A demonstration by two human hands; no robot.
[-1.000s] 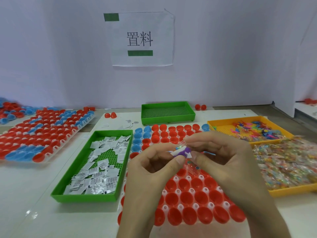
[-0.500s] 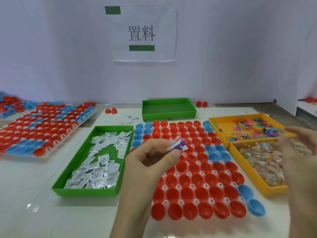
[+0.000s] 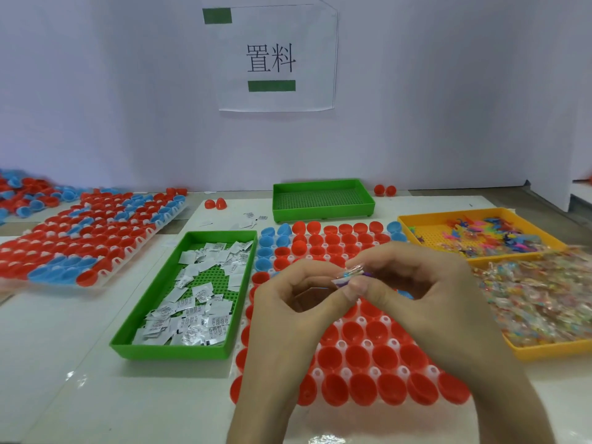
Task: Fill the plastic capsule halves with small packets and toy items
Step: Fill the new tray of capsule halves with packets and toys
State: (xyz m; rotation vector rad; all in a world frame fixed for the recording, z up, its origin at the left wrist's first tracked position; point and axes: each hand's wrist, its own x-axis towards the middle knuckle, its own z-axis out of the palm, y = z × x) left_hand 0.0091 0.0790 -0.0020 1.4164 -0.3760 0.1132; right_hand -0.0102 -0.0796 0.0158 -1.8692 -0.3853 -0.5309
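A white rack point(image 3: 362, 322) of red and blue capsule halves point(image 3: 362, 357) lies in front of me. Above its middle my left hand point(image 3: 288, 302) and my right hand point(image 3: 416, 293) meet. Between their fingertips they pinch a small bundle of clear toy packets point(image 3: 350, 275), one with a purple toy inside. The green tray point(image 3: 189, 350) on the left holds several white paper packets point(image 3: 198, 302). On the right, one yellow tray point(image 3: 544, 349) holds clear-wrapped toys and another yellow tray point(image 3: 416, 221) holds loose coloured toys.
An empty green tray point(image 3: 322, 200) stands at the back. A second rack of capsule halves point(image 3: 80, 238) lies far left, with loose halves point(image 3: 19, 193) behind it. A few red halves point(image 3: 216, 204) and stray packets lie near the wall. A paper sign point(image 3: 272, 59) hangs above.
My right hand came back from the yellow tray on the right to my left hand, adding a clear packet to the bundle held there.
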